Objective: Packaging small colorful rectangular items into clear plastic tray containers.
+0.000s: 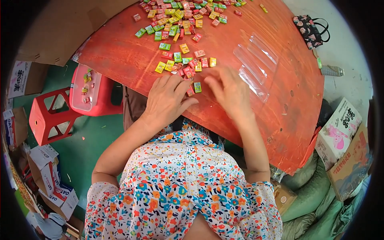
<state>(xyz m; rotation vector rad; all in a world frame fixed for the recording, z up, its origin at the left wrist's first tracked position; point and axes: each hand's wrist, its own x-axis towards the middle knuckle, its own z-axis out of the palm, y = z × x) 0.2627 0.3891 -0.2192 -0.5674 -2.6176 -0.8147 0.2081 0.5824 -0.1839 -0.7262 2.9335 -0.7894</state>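
Small cartons in red, green, yellow and pink lie loose on the red wooden table [140, 68]. My left hand [168, 94] reaches over the near end of this spread, thumb out to the side, its fingertips at a red carton [189, 72]. By its fingers lies a green carton [197, 87], between my two hands. My right hand [233, 90] hovers just right of it, fingers bent and thumb apart, with nothing visible in its grasp. A yellow carton [213, 62] is close to its fingertips. Long clear plastic trays [254, 78] lie to the right of that hand.
A large pile of the same cartons [180, 16] covers the far part of the table. To the left stand a red stool [52, 116] and a clear tub [86, 94] with a few cartons. Cardboard boxes [340, 130] and green sacks [308, 200] crowd the right side.
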